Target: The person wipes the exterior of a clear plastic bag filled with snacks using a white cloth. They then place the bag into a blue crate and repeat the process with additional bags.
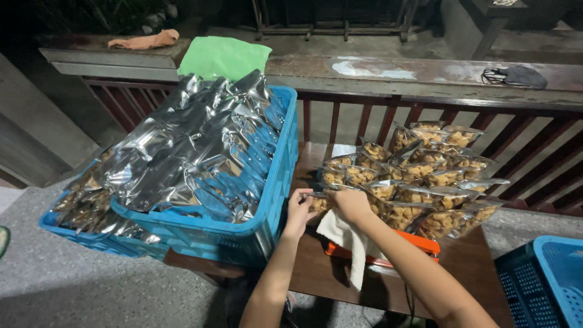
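Over the brown table (467,267), my left hand (299,209) and right hand (351,203) pinch the same clear snack pouch (320,202), fingers closed on its edge. Beneath my right wrist hangs a white cloth (349,243) over an orange sealer (419,243). Filled pouches (425,176) pile just beyond; a blue crate (267,200) of silver bags (194,146) stands at left.

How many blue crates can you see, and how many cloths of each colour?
Blue crates: 3, the big one full of silver pouches, one behind it to the left, one at the right edge
Green cloths: 1, on the ledge
Orange cloths: 1, on the ledge
White cloths: 1, under the right hand
Total: 6
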